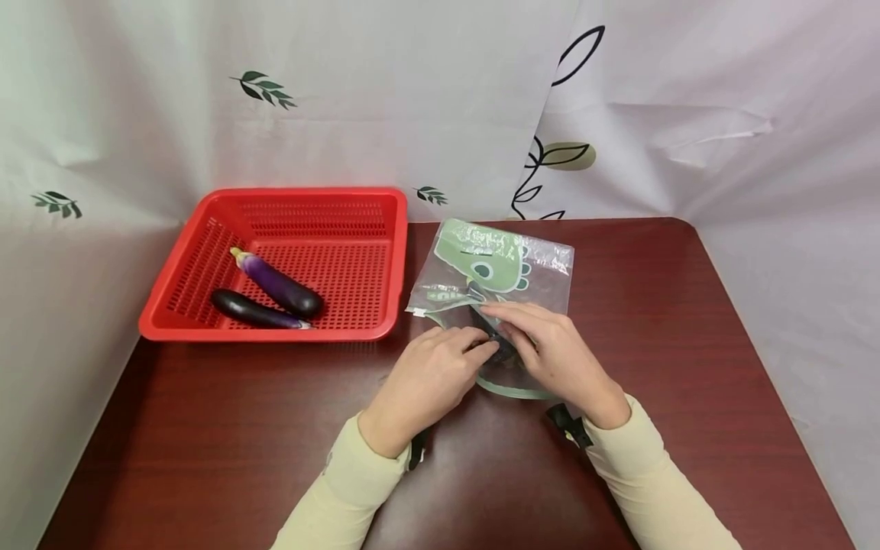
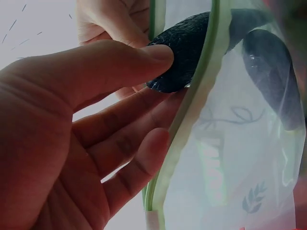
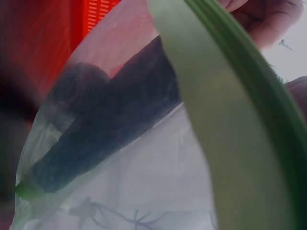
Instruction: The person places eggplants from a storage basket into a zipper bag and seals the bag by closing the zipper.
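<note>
A clear zip bag [image 1: 543, 283] with a green cartoon print lies on the table, its green-edged mouth parted toward me. My left hand [image 1: 429, 374] holds the end of a dark eggplant [image 2: 180, 52] between thumb and fingers, with the rest of it inside the bag. Another dark eggplant [image 2: 273, 72] shows through the plastic beside it. My right hand [image 1: 560, 355] grips the bag at its mouth, thumb and fingers at the green edge. Through the plastic in the right wrist view, one eggplant [image 3: 120, 105] lies slanted with a green tip at its lower end.
A red plastic basket [image 1: 395, 267] stands at the back left, with a purple eggplant [image 1: 278, 286] and a darker eggplant [image 1: 247, 308] in it. The dark red table [image 1: 660, 321] meets pale printed curtains [image 1: 323, 137] at the back and sides.
</note>
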A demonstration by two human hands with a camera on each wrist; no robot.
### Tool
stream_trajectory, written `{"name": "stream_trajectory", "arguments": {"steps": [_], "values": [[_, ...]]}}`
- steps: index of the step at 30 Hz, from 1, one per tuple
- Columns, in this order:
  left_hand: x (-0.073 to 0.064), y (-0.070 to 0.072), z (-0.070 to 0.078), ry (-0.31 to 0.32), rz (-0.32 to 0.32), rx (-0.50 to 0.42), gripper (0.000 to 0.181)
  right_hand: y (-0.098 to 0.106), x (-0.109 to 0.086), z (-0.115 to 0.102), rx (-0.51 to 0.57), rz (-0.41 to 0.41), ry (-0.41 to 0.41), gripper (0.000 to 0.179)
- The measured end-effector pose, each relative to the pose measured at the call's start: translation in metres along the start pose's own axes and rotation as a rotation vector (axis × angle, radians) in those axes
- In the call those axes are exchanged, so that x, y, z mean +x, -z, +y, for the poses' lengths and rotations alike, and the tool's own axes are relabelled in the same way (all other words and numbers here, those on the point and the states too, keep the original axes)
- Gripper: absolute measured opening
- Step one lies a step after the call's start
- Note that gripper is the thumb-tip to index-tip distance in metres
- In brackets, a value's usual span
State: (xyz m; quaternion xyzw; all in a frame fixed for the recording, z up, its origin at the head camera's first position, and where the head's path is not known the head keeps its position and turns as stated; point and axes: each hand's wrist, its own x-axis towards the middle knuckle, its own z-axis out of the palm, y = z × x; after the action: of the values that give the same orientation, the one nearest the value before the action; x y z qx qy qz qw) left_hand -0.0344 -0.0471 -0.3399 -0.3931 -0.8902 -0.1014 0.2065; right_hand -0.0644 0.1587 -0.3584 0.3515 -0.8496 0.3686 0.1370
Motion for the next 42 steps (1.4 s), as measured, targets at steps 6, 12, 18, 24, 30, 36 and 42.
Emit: {"name": "stream_trajectory", "arguments": {"steps": [6, 12, 18, 24, 30, 36, 42], "values": [[-0.001, -0.004, 0.001, -0.019, -0.003, 0.004, 0.023, -0.002, -0.002, -0.001, 0.003, 0.004, 0.002, 0.037], [0.001, -0.008, 0.001, -0.028, 0.006, 0.061, 0.021, -0.002, -0.002, 0.0, -0.002, 0.011, 0.006, 0.037], [0.004, -0.011, 0.004, -0.029, 0.017, 0.123, 0.018, -0.001, -0.003, -0.001, -0.017, 0.009, -0.004, 0.038], [0.007, -0.016, 0.004, -0.034, 0.008, 0.154, 0.018, 0.0, -0.003, -0.001, -0.021, 0.013, -0.01, 0.039], [0.009, -0.021, 0.005, -0.024, -0.011, 0.182, 0.017, -0.001, -0.002, -0.001, -0.01, 0.02, 0.0, 0.039], [0.012, -0.03, 0.006, -0.026, 0.01, 0.2, 0.016, -0.002, 0.0, 0.0, 0.003, 0.034, 0.011, 0.038], [0.016, -0.037, 0.007, -0.046, 0.022, 0.23, 0.014, -0.001, 0.0, 0.001, 0.014, 0.052, 0.012, 0.037]]}}
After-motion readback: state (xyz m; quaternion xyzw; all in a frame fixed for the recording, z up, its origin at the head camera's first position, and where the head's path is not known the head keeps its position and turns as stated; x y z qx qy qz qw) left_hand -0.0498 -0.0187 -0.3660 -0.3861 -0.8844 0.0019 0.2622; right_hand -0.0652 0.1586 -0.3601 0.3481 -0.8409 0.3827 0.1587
